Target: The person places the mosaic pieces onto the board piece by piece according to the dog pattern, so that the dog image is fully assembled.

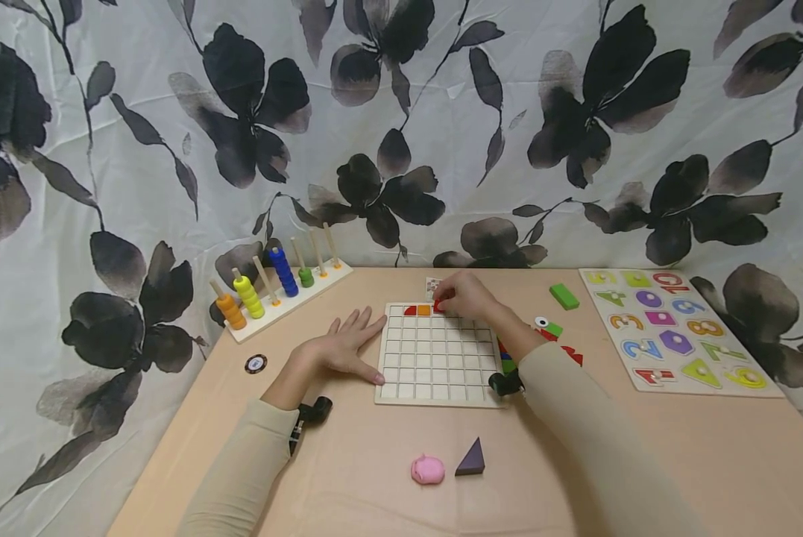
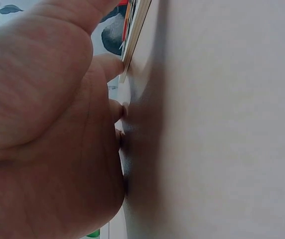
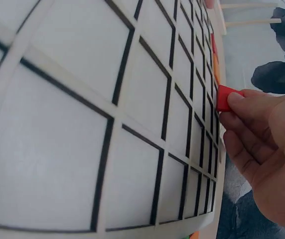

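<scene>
A white grid board (image 1: 435, 365) with square cells lies flat on the table. At its far edge my right hand (image 1: 467, 297) pinches a red tile (image 3: 225, 98) between thumb and fingers, right at a top-row cell. Left of that tile, a red piece (image 1: 411, 310) and an orange tile (image 1: 424, 310) sit in the same row. My left hand (image 1: 341, 347) rests on the table with fingers spread, its thumb and a fingertip at the board's left edge. Behind the board a small printed card (image 1: 432, 288) is partly hidden by the right hand.
A peg stacker (image 1: 294, 298) with colored rings stands back left, near a poker chip (image 1: 256, 363). Loose colored pieces (image 1: 572, 354) lie under the right forearm. A green block (image 1: 564, 296) and number puzzle (image 1: 683, 335) are right. A pink figure (image 1: 428, 470) and purple triangle (image 1: 471, 458) lie in front.
</scene>
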Demonstrator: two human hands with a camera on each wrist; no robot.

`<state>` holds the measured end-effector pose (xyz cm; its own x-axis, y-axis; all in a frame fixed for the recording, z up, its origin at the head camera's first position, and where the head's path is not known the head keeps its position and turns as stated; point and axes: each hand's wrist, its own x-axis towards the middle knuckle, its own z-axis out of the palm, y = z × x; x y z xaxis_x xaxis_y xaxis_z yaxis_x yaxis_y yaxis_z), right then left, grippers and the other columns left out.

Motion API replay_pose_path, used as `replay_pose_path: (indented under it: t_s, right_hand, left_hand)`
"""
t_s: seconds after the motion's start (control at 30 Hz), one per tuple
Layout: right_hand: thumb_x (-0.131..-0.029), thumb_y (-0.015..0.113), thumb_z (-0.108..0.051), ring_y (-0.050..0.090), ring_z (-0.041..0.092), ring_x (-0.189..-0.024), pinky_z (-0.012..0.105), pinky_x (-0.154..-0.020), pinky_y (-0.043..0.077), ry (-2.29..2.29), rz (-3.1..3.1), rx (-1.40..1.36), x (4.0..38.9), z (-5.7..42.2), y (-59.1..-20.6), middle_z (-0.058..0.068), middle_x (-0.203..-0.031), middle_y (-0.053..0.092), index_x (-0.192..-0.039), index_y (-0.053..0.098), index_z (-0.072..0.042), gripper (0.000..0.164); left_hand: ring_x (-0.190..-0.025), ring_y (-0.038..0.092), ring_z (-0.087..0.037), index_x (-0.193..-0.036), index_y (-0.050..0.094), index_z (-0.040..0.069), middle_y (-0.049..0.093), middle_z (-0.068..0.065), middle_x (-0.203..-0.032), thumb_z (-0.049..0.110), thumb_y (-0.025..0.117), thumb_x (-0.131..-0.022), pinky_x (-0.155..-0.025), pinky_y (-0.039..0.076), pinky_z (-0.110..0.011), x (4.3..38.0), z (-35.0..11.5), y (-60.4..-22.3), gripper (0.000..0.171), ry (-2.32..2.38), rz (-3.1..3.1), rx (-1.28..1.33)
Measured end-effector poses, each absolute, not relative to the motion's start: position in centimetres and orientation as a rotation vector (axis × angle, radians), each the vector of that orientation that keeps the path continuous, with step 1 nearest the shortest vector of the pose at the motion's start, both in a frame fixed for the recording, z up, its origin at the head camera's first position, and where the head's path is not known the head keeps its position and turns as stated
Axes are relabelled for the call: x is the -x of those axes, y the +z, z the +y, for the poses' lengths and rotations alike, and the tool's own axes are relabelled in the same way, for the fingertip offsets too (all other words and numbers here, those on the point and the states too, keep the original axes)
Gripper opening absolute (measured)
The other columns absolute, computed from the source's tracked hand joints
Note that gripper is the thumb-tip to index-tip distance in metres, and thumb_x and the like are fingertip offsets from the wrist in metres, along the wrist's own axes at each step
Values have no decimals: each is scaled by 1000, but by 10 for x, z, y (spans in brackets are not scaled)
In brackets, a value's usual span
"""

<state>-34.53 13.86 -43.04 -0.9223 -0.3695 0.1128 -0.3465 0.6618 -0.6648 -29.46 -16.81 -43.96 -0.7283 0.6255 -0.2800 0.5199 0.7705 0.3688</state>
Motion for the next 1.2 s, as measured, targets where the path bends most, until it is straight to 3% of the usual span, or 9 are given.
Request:
replay_pose_path:
  t_s: [0.33, 0.63, 0.9, 1.2]
  right_hand:
    - [-84, 73, -4, 60, 18, -82, 32, -74, 52, -1028, 2842, 628, 346, 132, -434, 2, -88, 71, -92, 77, -8, 10]
    - [-86, 71, -6, 63, 20, -102, 37, -90, 51, -805, 2893, 673, 344, 127, -433, 1, -99, 73, -99, 77, -8, 15]
    - [-86, 70, -4, 64, 20, -99, 37, -86, 52, -805, 2911, 706, 339, 131, -432, 1, -97, 73, -96, 78, -9, 13]
    - [-88, 71, -17, 56, 19, -86, 33, -70, 51, -1009, 2913, 735, 301, 185, -399, 8, -114, 65, -118, 68, -16, 30]
  left_hand:
    - [-146, -10, -37, -156, 7, 23, -8, -17, -160, 76, 68, -65, -111, -3, -64, 294, -168, -439, 122, 380, 2575, -869]
    - [-146, -10, -35, -156, 5, 26, -9, -15, -160, 78, 67, -63, -112, -3, -62, 295, -168, -441, 123, 370, 2574, -863]
    - [-146, -12, -34, -156, 4, 26, -10, -15, -160, 79, 66, -63, -112, -4, -62, 296, -168, -442, 123, 371, 2572, -866]
    - [-146, -10, -36, -156, 6, 25, -9, -16, -160, 79, 66, -64, -112, -2, -62, 296, -171, -441, 123, 364, 2581, -874]
